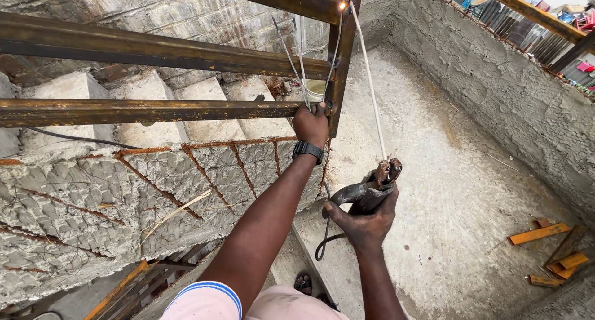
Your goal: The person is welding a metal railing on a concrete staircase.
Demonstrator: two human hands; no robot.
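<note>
My right hand [365, 224] grips a dark welding electrode holder [370, 190]. A long pale electrode rod [370, 84] runs up from it to a bright spark [341, 5] at the top of a rusty upright steel bar [341, 59]. My left hand [312, 123], with a black watch on the wrist, holds that upright bar where a horizontal steel rail [142, 111] meets it. A few spare rods [297, 66] stick up from the left hand. A black cable [323, 239] hangs from the holder.
Rusty rails [155, 50] form a railing frame above rough concrete stairs [142, 90]. A broken concrete edge [124, 190] shows exposed rebar. Below lies a concrete floor [446, 190] with orange steel offcuts [548, 252] at right. A rough wall [496, 78] rises behind.
</note>
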